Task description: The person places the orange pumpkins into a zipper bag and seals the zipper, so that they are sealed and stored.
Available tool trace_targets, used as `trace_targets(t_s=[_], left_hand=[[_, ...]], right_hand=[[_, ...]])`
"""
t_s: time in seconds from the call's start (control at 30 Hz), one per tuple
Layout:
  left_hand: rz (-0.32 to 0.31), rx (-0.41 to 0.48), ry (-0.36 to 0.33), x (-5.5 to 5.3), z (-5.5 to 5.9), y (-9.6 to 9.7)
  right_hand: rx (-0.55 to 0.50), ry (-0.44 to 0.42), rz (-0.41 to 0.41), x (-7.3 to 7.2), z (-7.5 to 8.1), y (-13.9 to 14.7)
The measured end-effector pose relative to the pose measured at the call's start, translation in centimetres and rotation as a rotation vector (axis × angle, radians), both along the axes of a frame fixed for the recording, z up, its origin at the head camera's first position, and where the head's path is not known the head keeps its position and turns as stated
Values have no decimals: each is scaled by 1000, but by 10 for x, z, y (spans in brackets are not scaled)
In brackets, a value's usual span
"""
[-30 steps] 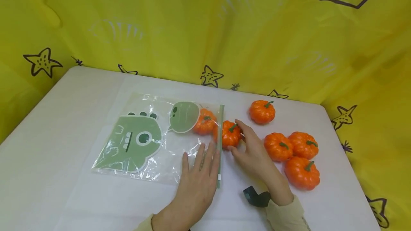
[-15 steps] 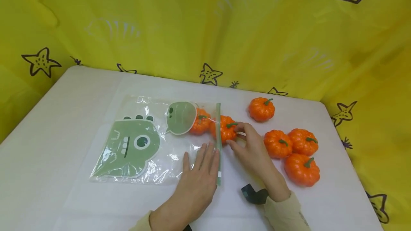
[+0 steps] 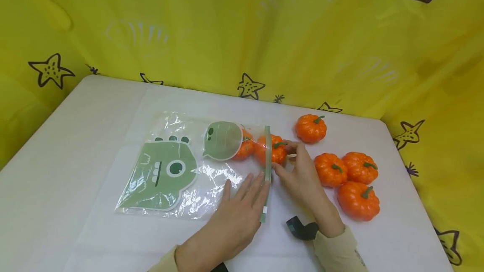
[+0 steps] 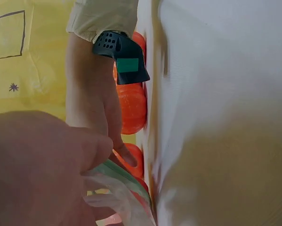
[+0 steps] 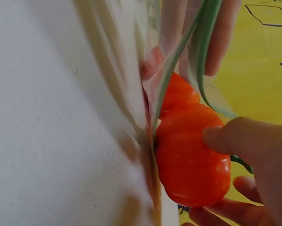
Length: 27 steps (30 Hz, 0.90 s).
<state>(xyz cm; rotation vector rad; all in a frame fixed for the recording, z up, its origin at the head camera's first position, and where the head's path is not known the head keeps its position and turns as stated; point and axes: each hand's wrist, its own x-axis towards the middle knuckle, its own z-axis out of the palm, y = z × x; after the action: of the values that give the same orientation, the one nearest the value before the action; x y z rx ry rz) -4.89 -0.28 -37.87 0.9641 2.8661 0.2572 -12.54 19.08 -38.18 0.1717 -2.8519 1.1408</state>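
A clear zip bag [image 3: 211,184] printed with a green monster lies flat on the table, its green-edged mouth facing right. My left hand [image 3: 236,217] rests on the bag beside the mouth, fingers straight. My right hand [image 3: 302,179] grips a small orange pumpkin [image 3: 279,151] with a green stem, thumb on one side and fingers on the other. That pumpkin is partly inside the mouth. Another pumpkin [image 3: 247,146] sits deeper in the bag, partly behind the printed speech bubble. In the right wrist view, the green strips [image 5: 209,42] stand apart around the held pumpkin [image 5: 192,155].
To the right, three pumpkins [image 3: 357,200] sit close together on the white table [image 3: 94,137]. A single pumpkin [image 3: 311,128] stands farther back. A yellow curtain [image 3: 211,32] with drawn starfish hangs behind the table. A dark wrist device [image 3: 301,228] is on my right wrist.
My right hand has moved the gripped pumpkin leftward relative to the bag, from the mouth's edge to partly inside. The left hand stays on the bag. The view has shifted slightly.
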Motion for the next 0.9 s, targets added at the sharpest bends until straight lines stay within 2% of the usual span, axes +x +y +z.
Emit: trace_targets(t_s=[0.1,0.33,0.53,0.6,0.7,0.8,0.9], left_hand=[[-19,-1,9,-1,0,0],[-48,-33,-9,-4,-3,-3],[-90,-84,-14,-12,-3,-8],[-70,-53,12,-12,-4,-10],[8,-33,28,-8,-5,-12],[108,-75,-1,-5,-7,-10],[155,-136,-36,-4,-8,-9]], right_hand=[[-11,-18,-20,-1,1,2],[-75,-81,90,0,-4,7],[-57,-114,116,0,-3,9],[-33,-127,121,-1,-2,8],[-17,-122,112,0,-3,8],[-6,-109,60,0,-5,7],[-12,-101,5,-1,-3,3]])
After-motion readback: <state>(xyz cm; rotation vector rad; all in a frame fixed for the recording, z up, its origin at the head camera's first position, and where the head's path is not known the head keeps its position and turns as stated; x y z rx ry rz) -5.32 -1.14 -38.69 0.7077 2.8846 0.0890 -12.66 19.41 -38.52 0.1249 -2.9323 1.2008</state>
